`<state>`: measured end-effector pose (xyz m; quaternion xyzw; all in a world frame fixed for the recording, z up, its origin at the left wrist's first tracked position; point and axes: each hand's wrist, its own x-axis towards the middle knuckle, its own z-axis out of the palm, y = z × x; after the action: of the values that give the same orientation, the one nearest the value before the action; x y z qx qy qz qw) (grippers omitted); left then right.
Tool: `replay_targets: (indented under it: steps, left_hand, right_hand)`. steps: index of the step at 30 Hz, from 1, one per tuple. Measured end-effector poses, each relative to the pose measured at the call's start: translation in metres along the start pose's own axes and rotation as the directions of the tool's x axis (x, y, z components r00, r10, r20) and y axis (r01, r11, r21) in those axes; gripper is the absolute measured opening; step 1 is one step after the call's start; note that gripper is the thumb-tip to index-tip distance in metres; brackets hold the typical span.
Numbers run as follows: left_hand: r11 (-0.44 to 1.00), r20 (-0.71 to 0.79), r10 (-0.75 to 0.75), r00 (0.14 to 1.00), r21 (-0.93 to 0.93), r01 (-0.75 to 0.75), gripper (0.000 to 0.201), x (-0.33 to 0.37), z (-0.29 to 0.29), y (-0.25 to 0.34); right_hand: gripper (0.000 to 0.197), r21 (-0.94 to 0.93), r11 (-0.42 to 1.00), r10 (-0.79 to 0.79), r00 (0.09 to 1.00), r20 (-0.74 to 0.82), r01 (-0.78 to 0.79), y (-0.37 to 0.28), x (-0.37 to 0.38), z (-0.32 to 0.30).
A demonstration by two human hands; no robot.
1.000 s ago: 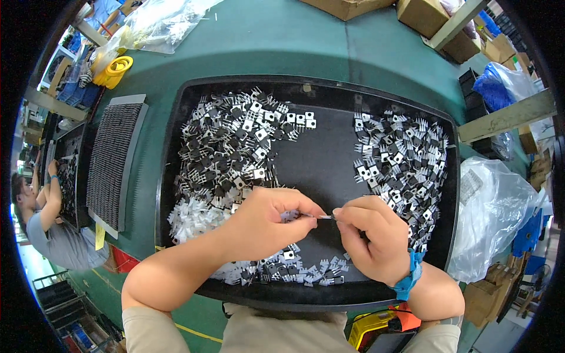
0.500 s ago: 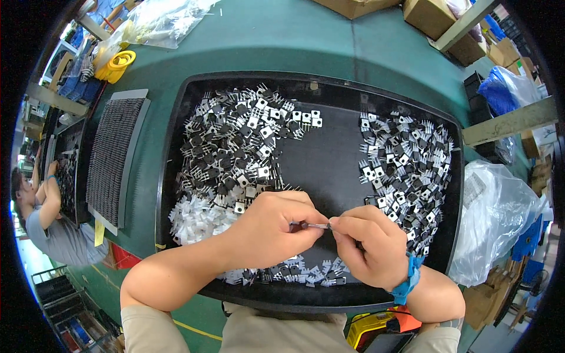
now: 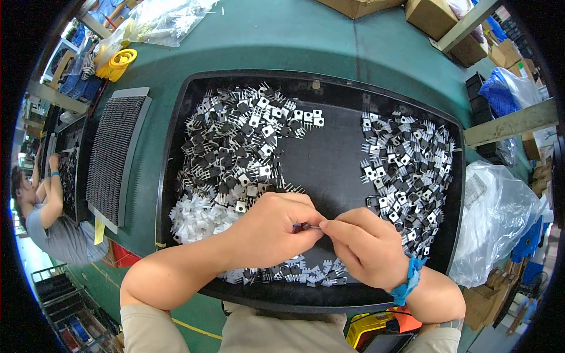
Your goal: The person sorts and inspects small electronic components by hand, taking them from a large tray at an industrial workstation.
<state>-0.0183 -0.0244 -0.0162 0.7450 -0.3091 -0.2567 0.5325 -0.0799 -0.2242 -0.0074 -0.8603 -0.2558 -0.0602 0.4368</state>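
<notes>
Over the near middle of the black tray (image 3: pixel 329 89), my two hands meet fingertip to fingertip. My left hand (image 3: pixel 276 226) is closed on a small transistor (image 3: pixel 302 225), whose dark body shows between thumb and forefinger. At its pin end, my right hand (image 3: pixel 366 244) is pinched shut; whatever lies between those fingertips is hidden. A large heap of loose transistors (image 3: pixel 226 138) fills the tray's left side, with a pile of small white plastic pieces (image 3: pixel 197 219) nearer me. Below my hands lie transistors with pale pieces on their pins (image 3: pixel 300 273). Another heap of transistors (image 3: pixel 406 170) lies on the right.
Left of the tray stands a grey rack of dark parts in rows (image 3: pixel 115 159). A co-worker (image 3: pixel 53 206) sits farther left at another tray. A clear plastic bag (image 3: pixel 494 217) lies against the right side. Cardboard boxes (image 3: pixel 432 23) and a metal post (image 3: pixel 512 123) are at the far right.
My right fingertips have moved slightly left, up against my left fingertips. Less of the transistor's pins now shows between them. The co-worker's hand has shifted a little.
</notes>
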Motion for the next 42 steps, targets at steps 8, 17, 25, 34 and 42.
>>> replay_targets:
  steps: [8, 17, 25, 34, 42]
  left_hand:
    - [0.953, -0.017, -0.208, 0.978, -0.230, 0.199, 0.010, -0.001, -0.003, 0.002]
    - [0.782, 0.091, -0.361, 0.928, -0.513, 0.354, 0.012, 0.001, -0.005, 0.003]
    - [0.791, 0.115, -0.394, 0.912, -0.462, 0.401, 0.014, 0.001, -0.002, 0.000]
    - [0.779, 0.114, -0.358, 0.927, -0.511, 0.364, 0.015, 0.002, -0.006, 0.003]
    - [0.740, -0.110, -0.346, 0.932, -0.642, 0.199, 0.026, 0.008, -0.014, 0.002]
  right_hand:
    - [0.012, 0.157, 0.932, 0.345, 0.932, -0.111, -0.326, -0.006, 0.006, -0.006]
    - [0.011, 0.303, 0.864, 0.445, 0.892, -0.084, -0.403, -0.004, 0.001, -0.002]
    - [0.010, 0.375, 0.834, 0.459, 0.886, -0.066, -0.404, -0.007, -0.001, 0.011]
    - [0.013, 0.745, 0.245, 0.682, 0.657, 0.322, -0.620, -0.003, 0.006, 0.010]
    - [0.015, -0.003, 0.999, 0.049, 0.962, 0.268, -0.050, 0.014, -0.002, 0.036]
